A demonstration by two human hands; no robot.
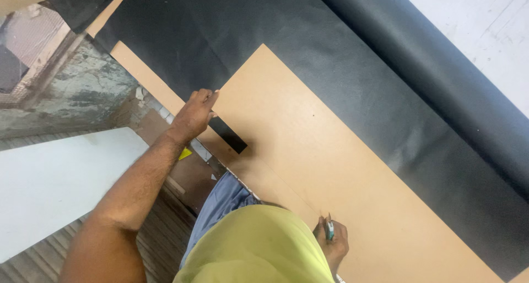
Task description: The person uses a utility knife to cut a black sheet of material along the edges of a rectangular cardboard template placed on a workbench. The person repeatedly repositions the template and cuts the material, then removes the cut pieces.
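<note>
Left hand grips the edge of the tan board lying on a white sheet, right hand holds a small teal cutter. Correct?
Not quite: the head view shows the sheet is black. The left hand does grip the tan board edge, and the right hand holds the teal cutter.

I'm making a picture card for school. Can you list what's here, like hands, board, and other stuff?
left hand: grips the edge of the tan board
right hand: holds a small teal cutter against the board
under the board: black sheet unrolled from a black roll
beside the person: white panel
clothes: yellow-green shirt
</note>
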